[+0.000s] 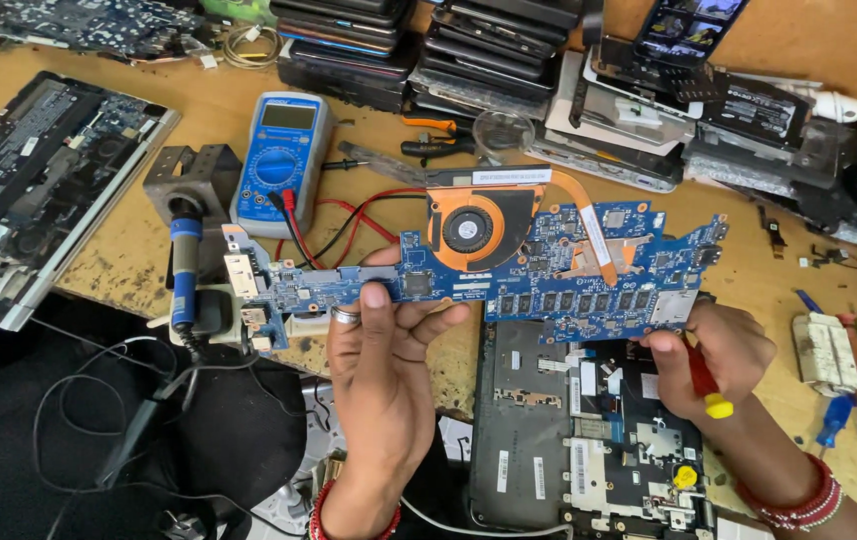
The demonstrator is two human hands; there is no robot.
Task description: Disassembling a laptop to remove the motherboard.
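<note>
My left hand (pixel 381 372) grips the lower middle of a long blue laptop motherboard (pixel 549 275), thumb on its face, holding it up above the workbench. An orange cooling fan with a copper heat pipe (pixel 469 228) sits on the board's upper middle. At the board's lower right edge, my right hand (pixel 714 360) is closed around a red screwdriver with a yellow end (pixel 709 388) and touches the board. Below the board lies an opened laptop base (pixel 569 440), partly hidden by both hands.
A blue multimeter (pixel 281 155) with red and black leads lies at the back left, next to a soldering iron in its stand (pixel 185 270). Another opened laptop (pixel 34 185) lies far left. Stacked laptops (pixel 429 45) line the back. Small screwdrivers (pixel 844 400) lie right.
</note>
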